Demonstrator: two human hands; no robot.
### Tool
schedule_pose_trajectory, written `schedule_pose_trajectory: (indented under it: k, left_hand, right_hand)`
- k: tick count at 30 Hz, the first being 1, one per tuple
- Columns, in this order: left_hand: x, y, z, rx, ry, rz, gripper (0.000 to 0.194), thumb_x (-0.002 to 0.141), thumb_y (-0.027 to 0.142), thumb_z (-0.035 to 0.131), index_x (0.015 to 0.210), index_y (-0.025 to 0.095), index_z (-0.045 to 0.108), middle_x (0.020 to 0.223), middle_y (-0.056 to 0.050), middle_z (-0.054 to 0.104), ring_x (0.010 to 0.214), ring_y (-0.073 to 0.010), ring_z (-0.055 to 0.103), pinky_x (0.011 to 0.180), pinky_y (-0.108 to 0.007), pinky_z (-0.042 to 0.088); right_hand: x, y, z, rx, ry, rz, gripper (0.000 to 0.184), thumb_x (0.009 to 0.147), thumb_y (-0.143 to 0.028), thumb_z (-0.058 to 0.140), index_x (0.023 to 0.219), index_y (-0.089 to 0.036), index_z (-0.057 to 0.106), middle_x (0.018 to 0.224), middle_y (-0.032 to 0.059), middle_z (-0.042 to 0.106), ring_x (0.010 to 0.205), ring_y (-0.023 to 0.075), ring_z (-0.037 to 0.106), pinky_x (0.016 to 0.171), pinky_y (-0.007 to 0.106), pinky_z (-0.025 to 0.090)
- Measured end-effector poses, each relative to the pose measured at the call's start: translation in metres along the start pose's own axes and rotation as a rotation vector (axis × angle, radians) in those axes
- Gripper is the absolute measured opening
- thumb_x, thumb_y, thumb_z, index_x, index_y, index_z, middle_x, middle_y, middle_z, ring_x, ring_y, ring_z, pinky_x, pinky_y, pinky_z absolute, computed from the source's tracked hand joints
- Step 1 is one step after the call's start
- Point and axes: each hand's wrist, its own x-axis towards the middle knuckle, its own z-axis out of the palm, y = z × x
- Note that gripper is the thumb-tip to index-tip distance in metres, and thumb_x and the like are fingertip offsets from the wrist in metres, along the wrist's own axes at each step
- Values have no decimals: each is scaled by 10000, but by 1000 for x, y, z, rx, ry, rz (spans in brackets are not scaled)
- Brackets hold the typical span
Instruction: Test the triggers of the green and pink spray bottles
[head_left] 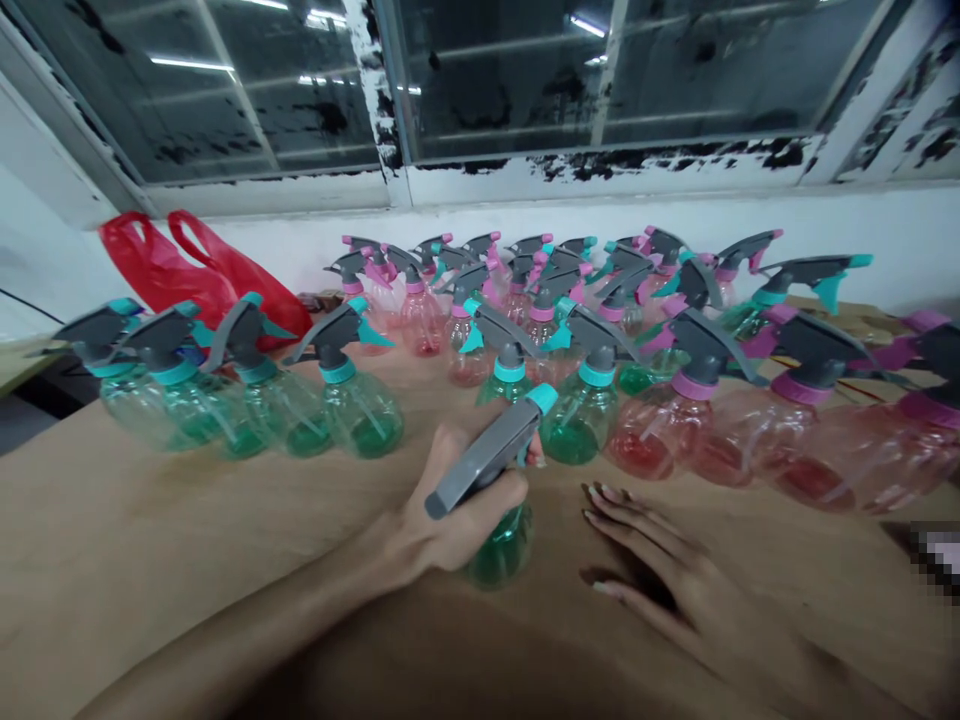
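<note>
My left hand point(442, 520) is wrapped round a green spray bottle point(501, 545) with a grey trigger head and a teal nozzle tip, standing on the wooden table point(150, 540). The thumb lies along the grey head. My right hand point(652, 575) rests just to the right of the bottle, fingers stretched out and lying on the table top, holding nothing. The fingertips point left toward the bottle without touching it.
Several green spray bottles point(352, 400) stand in a row at the left and several pink ones point(675, 430) at the right, with more crowded behind. A red plastic bag point(187, 265) lies at the back left against the white wall under a window.
</note>
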Motion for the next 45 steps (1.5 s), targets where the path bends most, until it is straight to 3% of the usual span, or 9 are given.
schedule_pose_trajectory:
  k: [5, 9, 12, 19, 45]
  left_hand:
    - [1, -4, 1, -18, 24, -33, 272, 699, 234, 478, 910, 253, 649, 668, 9, 582, 564, -173, 533, 551, -297, 474]
    - [1, -4, 2, -26, 55, -11, 329, 706, 233, 497, 992, 269, 657, 830, -12, 646, 745, -197, 595, 721, -313, 506]
    - [1, -2, 2, -9, 14, -26, 341, 714, 236, 489, 1015, 257, 649, 830, -5, 654, 767, -181, 607, 723, -282, 505]
    - [0, -5, 3, -30, 11, 33, 351, 724, 191, 497, 1043, 228, 640, 782, -6, 632, 721, -165, 615, 649, -258, 499]
    - [1, -3, 4, -6, 28, 24, 346, 705, 188, 483, 1002, 248, 650, 749, 7, 622, 690, -166, 611, 676, -273, 506]
  right_hand:
    - [0, 0, 1, -27, 14, -21, 504, 913, -461, 456, 1342, -200, 488, 1423, 54, 464, 1312, 243, 424, 1057, 466, 411]
    - [-1, 3, 3, -52, 28, -44, 505, 915, -453, 461, 1346, -189, 477, 1427, 56, 461, 1316, 237, 420, 1055, 461, 414]
    - [-3, 5, 5, -70, 46, -63, 500, 916, -440, 469, 1353, -197, 462, 1433, 50, 455, 1316, 236, 420, 1051, 475, 415]
    - [-1, 3, 2, -43, 51, -50, 515, 910, -423, 486, 1378, -215, 432, 1426, 48, 468, 1308, 237, 431, 1039, 467, 426]
    - [-3, 5, 2, -21, 46, -50, 502, 907, -410, 502, 1371, -231, 439, 1429, 45, 467, 1311, 234, 426, 1050, 461, 417]
